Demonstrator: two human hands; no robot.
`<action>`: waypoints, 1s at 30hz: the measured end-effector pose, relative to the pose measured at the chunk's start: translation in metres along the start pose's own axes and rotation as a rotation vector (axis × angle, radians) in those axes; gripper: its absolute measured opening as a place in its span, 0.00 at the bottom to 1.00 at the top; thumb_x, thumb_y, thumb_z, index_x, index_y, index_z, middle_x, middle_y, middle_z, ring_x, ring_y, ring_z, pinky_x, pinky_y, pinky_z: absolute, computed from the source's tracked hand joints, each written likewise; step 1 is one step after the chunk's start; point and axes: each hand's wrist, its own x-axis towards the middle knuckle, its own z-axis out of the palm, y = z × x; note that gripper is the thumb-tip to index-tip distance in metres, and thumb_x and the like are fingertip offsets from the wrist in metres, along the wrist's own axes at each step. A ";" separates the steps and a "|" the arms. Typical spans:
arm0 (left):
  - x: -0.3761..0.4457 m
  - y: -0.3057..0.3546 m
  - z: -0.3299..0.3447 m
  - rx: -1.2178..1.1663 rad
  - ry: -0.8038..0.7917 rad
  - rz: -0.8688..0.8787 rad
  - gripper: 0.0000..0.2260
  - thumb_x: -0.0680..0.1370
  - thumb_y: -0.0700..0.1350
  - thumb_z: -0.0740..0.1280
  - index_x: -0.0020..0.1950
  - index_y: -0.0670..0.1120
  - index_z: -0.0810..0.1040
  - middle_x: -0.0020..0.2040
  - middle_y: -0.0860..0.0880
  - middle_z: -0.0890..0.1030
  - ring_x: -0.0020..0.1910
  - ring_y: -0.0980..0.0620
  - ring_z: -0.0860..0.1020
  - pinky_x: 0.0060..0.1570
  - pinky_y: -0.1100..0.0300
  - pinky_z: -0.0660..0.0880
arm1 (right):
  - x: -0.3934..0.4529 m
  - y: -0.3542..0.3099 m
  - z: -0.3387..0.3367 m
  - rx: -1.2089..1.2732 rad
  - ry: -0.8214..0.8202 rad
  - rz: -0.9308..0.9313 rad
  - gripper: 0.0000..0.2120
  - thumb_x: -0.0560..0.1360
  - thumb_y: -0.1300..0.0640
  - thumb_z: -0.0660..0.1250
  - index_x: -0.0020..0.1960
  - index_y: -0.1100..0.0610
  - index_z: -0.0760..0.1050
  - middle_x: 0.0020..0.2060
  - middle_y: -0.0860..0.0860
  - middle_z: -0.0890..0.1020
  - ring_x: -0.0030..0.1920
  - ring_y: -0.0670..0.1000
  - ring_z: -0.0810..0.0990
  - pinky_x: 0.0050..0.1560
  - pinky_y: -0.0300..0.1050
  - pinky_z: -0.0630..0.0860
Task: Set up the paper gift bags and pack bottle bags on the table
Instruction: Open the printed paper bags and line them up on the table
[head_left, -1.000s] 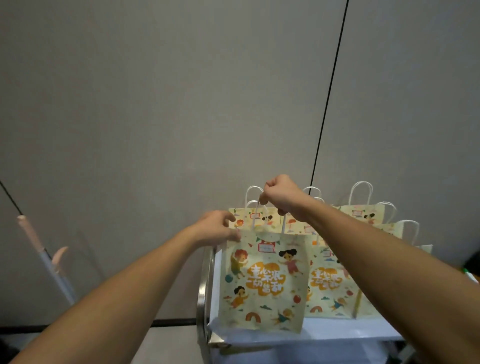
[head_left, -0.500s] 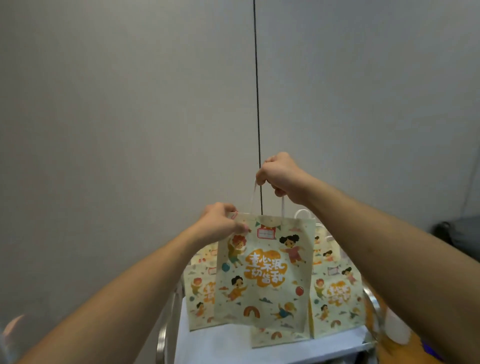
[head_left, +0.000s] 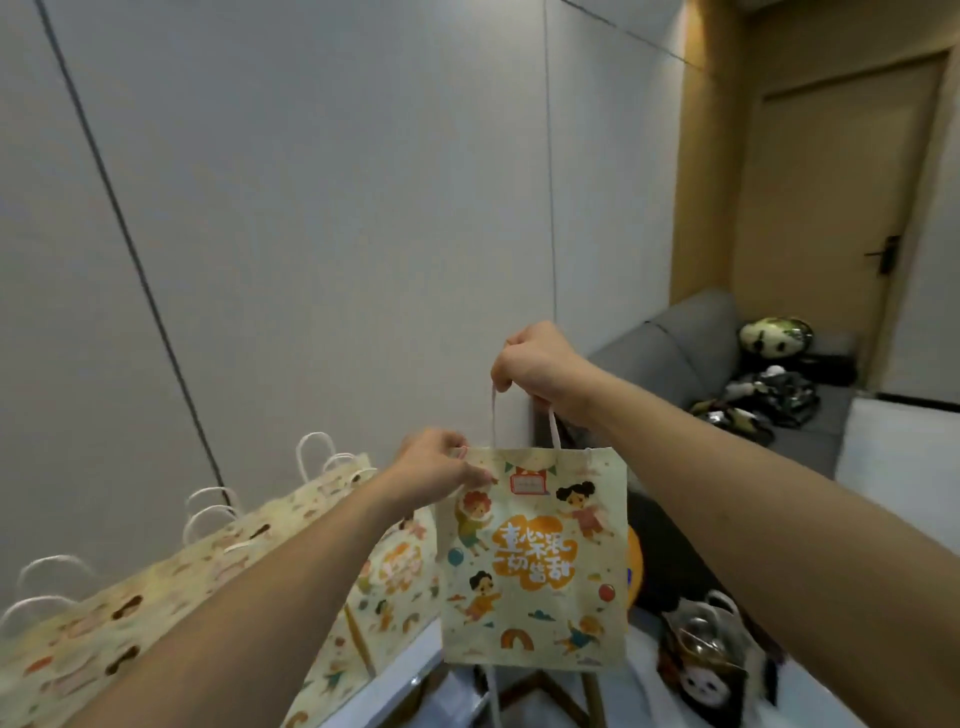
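The room has plain grey walls, a grey sofa (head_left: 691, 358) with dark things piled on it, and a brown door (head_left: 831, 208) far off on the right. Low on the left stands a white counter (head_left: 387, 680), and its edge shows near the bottom

A row of paper gift bags (head_left: 171, 587) already stands on the counter, side by side, with their white loop handles sticking up. So a good part of the setting up looks done

One more gift bag (head_left: 532, 561) hangs in the air, just right of the row and past the counter edge. It is not on the counter. It has kids and a rainbow painted on it. The right hand (head_left: 537, 364) is curled tight round its white handles (head_left: 496, 421) and holds it up. The left hand (head_left: 434, 467) pinches the bag's top corner

This bag looks flat, so I think it needs opening or setting down somewhere. I cannot see any bottle bags, so I cannot tell how that part is going. Packing them seems to be what is left
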 end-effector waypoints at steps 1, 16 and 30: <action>0.012 0.013 0.021 0.010 -0.053 0.031 0.11 0.74 0.47 0.77 0.52 0.47 0.81 0.45 0.50 0.86 0.43 0.54 0.85 0.45 0.58 0.82 | -0.004 0.016 -0.020 -0.020 0.042 0.033 0.01 0.72 0.69 0.66 0.42 0.66 0.76 0.31 0.53 0.70 0.29 0.50 0.65 0.24 0.40 0.62; 0.101 0.231 0.363 0.146 -0.734 0.593 0.08 0.75 0.50 0.74 0.49 0.49 0.80 0.46 0.52 0.84 0.45 0.57 0.83 0.45 0.57 0.82 | -0.125 0.229 -0.303 -0.221 0.660 0.542 0.08 0.71 0.67 0.69 0.34 0.61 0.73 0.32 0.55 0.72 0.30 0.52 0.67 0.29 0.46 0.66; -0.033 0.405 0.619 0.294 -1.256 1.106 0.06 0.77 0.52 0.70 0.47 0.50 0.80 0.43 0.52 0.85 0.42 0.54 0.84 0.47 0.53 0.83 | -0.360 0.291 -0.424 -0.236 1.285 1.051 0.17 0.69 0.68 0.71 0.29 0.56 0.67 0.25 0.51 0.68 0.28 0.52 0.68 0.32 0.48 0.69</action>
